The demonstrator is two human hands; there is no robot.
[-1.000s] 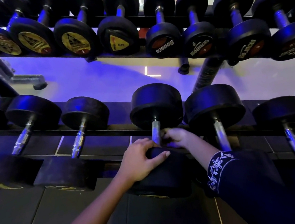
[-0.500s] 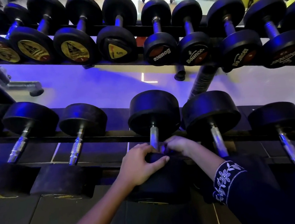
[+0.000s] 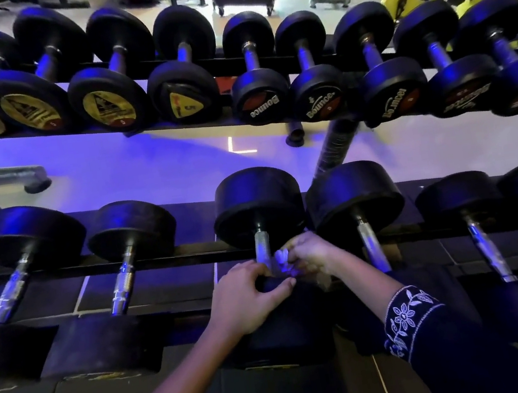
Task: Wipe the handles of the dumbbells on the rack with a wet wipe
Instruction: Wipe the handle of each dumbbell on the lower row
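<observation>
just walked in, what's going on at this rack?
A person is wiping dumbbell handles on the lower tier of the rack. The right hand pinches a white wet wipe against the right side of the chrome handle of the middle dumbbell. The left hand grips that dumbbell at its near end, apparently to steady it. No hand is on the other lower-tier dumbbells or the upper-tier dumbbells.

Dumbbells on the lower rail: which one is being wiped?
The large central dumbbell: the left hand grips it and the right hand holds a wet wipe at its handle.
</observation>
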